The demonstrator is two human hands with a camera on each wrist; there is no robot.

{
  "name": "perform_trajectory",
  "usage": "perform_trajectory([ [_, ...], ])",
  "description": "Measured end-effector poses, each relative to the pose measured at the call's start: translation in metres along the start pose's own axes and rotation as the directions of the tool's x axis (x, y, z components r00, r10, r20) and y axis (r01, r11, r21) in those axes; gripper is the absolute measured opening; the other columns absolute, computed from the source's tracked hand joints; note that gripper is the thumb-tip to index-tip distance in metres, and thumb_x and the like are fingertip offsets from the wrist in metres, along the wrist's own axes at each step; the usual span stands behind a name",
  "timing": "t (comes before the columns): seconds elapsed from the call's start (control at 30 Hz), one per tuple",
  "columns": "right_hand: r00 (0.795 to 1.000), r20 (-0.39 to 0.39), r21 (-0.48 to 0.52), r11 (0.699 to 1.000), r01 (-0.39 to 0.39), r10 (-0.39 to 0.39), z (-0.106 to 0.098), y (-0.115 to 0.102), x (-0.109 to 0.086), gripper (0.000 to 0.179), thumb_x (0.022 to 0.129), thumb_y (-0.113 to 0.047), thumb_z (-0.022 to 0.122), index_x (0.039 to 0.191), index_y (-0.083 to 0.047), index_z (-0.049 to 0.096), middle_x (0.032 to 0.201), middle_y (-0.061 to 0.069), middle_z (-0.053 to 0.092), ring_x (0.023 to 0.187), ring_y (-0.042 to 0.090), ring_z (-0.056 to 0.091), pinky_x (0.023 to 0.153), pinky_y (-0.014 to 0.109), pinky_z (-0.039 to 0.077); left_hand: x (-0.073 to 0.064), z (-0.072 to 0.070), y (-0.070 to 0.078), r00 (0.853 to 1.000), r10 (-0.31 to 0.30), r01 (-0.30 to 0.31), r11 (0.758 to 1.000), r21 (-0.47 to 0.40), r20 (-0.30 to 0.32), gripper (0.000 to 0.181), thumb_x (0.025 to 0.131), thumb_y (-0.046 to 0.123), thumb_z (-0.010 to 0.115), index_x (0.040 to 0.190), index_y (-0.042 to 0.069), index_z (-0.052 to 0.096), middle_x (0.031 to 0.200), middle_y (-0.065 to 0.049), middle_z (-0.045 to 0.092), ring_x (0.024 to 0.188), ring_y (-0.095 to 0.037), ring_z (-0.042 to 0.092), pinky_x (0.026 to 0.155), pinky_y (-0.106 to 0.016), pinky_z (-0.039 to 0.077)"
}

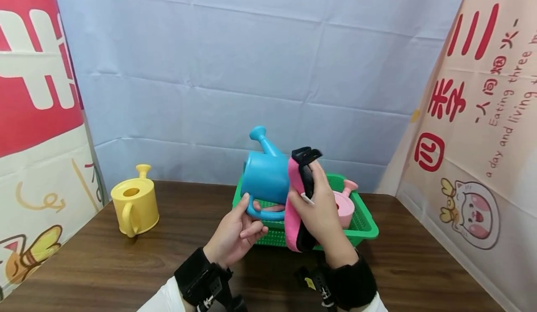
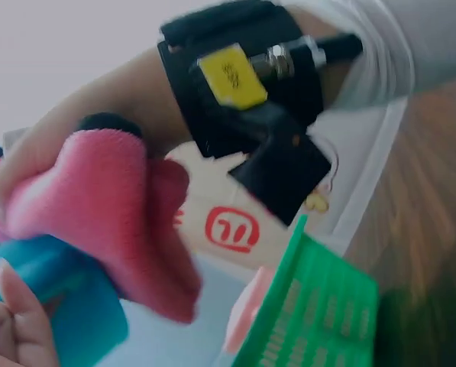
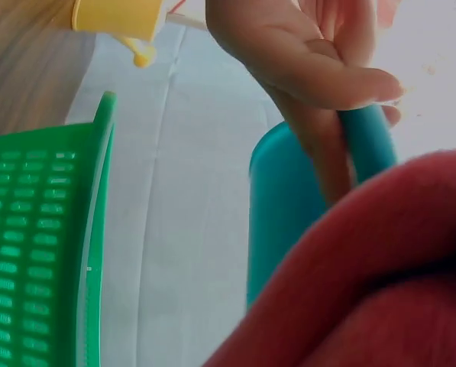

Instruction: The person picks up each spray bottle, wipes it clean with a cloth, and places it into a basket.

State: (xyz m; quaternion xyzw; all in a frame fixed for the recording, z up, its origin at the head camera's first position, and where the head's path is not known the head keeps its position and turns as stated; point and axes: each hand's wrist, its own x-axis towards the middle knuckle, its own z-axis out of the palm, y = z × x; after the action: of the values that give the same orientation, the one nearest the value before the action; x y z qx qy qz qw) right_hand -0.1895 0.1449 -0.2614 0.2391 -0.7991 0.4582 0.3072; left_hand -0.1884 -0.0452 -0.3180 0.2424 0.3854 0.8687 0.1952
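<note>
A blue watering can (image 1: pixel 266 176) is held tilted on its side above the green basket, its spout pointing up and away. My left hand (image 1: pixel 232 235) grips its handle, thumb on top and fingers through the loop, as the right wrist view also shows. In my right hand (image 1: pixel 322 209) is a folded pink-and-black cloth (image 1: pixel 293 209), fuzzy on its pink side. The cloth lies against the can's right-hand end and partly covers that end. A pink watering can (image 1: pixel 345 209) sits in the basket (image 1: pixel 367 225), partly behind my right hand.
A yellow watering can (image 1: pixel 136 207) stands on the brown wooden table (image 1: pixel 100 274) at the left. Pale blue fabric (image 1: pixel 251 69) hangs behind, with printed fabric panels on both sides. Black camera straps wrap both wrists.
</note>
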Motion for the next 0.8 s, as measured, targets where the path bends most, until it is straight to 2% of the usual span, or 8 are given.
perform_trajectory([
  [0.17,0.997,0.071,-0.263,0.963,0.05,-0.033,-0.005,0.011,0.001,0.072,0.076,0.001,0.069,0.14,-0.004,0.037,0.148,0.016,0.028,0.124,0.038,0.042,0.083,0.05,0.047,0.012,-0.006,0.0,0.994,0.068,-0.039,0.947,0.318,-0.082,0.043,0.097,0.051,0.033,0.096,0.01,0.045,0.053,0.001,0.027,0.046,-0.011,0.03,0.087,-0.035,0.046],
  [0.33,0.995,0.091,-0.401,0.912,0.084,-0.051,-0.016,0.023,0.003,0.077,0.071,0.006,0.072,0.139,-0.004,0.037,0.142,0.02,0.037,0.115,0.039,0.05,0.079,0.047,0.049,0.031,-0.012,-0.01,0.975,0.143,-0.018,0.814,0.581,-0.171,0.045,0.099,0.046,0.034,0.1,0.004,0.049,0.06,-0.002,0.03,0.056,-0.014,0.032,0.086,-0.042,0.045],
  [0.4,0.997,0.073,-0.408,0.912,0.054,-0.026,-0.02,0.026,0.005,0.077,0.072,0.005,0.071,0.14,-0.007,0.037,0.141,0.018,0.038,0.114,0.037,0.05,0.078,0.047,0.049,0.039,-0.013,-0.013,0.953,0.224,0.002,0.669,0.743,-0.205,0.044,0.1,0.043,0.034,0.097,0.003,0.052,0.064,-0.003,0.037,0.059,-0.014,0.034,0.077,-0.039,0.045],
  [0.43,0.998,0.063,-0.396,0.917,0.036,-0.013,-0.022,0.027,0.005,0.076,0.073,0.005,0.07,0.141,-0.008,0.037,0.142,0.017,0.038,0.114,0.037,0.05,0.078,0.048,0.049,0.042,-0.013,-0.015,0.939,0.27,0.024,0.57,0.822,-0.214,0.043,0.101,0.041,0.034,0.094,0.003,0.054,0.066,-0.003,0.041,0.059,-0.015,0.035,0.072,-0.037,0.045],
  [0.53,0.999,0.045,-0.388,0.921,0.009,0.009,-0.029,0.028,0.006,0.073,0.077,0.004,0.066,0.142,-0.011,0.037,0.143,0.016,0.037,0.113,0.036,0.051,0.077,0.048,0.049,0.053,-0.011,-0.025,0.887,0.423,0.102,0.211,0.972,-0.185,0.041,0.101,0.036,0.038,0.076,0.007,0.052,0.065,-0.003,0.045,0.056,-0.016,0.04,0.059,-0.034,0.038],
  [0.6,0.999,0.044,-0.38,0.925,-0.001,0.019,-0.033,0.029,0.006,0.071,0.078,0.003,0.064,0.142,-0.011,0.036,0.143,0.016,0.037,0.114,0.036,0.051,0.079,0.049,0.048,0.059,-0.01,-0.033,0.863,0.48,0.171,0.015,0.985,-0.157,0.04,0.1,0.032,0.042,0.067,0.011,0.046,0.056,-0.001,0.038,0.051,-0.017,0.038,0.063,-0.038,0.042],
  [0.7,0.998,0.04,-0.371,0.928,-0.034,0.053,-0.037,0.031,0.006,0.07,0.08,0.002,0.064,0.142,-0.011,0.036,0.143,0.015,0.036,0.116,0.036,0.048,0.082,0.051,0.046,0.066,-0.01,-0.044,0.86,0.495,0.235,-0.162,0.958,-0.127,0.042,0.099,0.031,0.046,0.061,0.014,0.041,0.051,0.001,0.035,0.052,-0.018,0.045,0.085,-0.055,0.041],
  [0.8,0.997,0.031,-0.357,0.932,-0.057,0.073,-0.041,0.032,0.006,0.07,0.08,0.001,0.064,0.142,-0.012,0.036,0.143,0.015,0.036,0.117,0.035,0.047,0.084,0.052,0.044,0.072,-0.008,-0.053,0.872,0.475,0.272,-0.269,0.924,-0.118,0.043,0.098,0.033,0.048,0.058,0.017,0.044,0.048,0.003,0.038,0.058,-0.021,0.054,0.095,-0.067,0.026],
])
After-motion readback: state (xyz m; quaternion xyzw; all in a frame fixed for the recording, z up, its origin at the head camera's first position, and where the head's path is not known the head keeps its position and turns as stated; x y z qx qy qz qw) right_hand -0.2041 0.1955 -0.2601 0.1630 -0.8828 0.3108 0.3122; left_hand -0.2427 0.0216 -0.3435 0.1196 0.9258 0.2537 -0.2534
